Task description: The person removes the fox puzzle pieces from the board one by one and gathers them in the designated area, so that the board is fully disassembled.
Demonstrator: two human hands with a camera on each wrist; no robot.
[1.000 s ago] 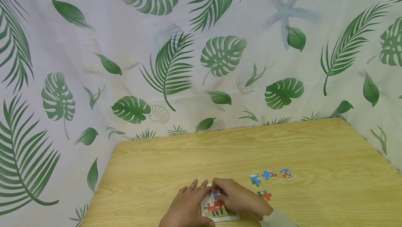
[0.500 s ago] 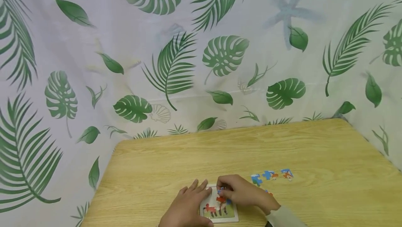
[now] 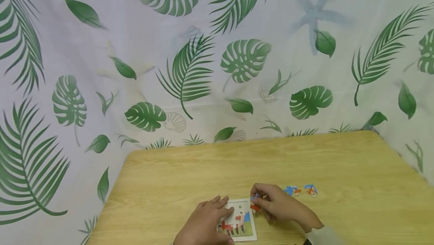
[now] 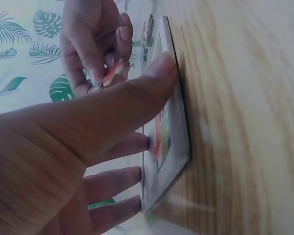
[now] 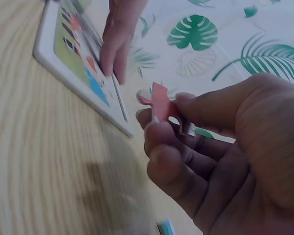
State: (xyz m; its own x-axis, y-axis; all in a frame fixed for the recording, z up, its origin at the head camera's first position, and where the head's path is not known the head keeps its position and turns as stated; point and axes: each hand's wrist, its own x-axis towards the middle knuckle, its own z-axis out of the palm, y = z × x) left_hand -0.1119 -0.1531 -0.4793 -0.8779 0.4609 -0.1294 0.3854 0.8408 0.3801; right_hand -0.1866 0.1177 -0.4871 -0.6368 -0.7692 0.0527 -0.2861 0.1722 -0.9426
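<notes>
Because the left hand point(image 3: 205, 220) rests with fingers spread across the left side of the puzzle tray point(image 3: 245, 238), at bottom centre of the frame, insufficient pressure could let the tray slide and disturb the seated pieces point(image 3: 227, 227). Just right of these, a red puzzle piece point(image 3: 255, 207) is pinched between thumb and fingers of the right hand point(image 3: 278, 204); an uneven pinch could rotate or drop it. Further right, loose pieces point(image 3: 310, 190) lie near that hand, where a sweeping wrist could scatter them.
</notes>
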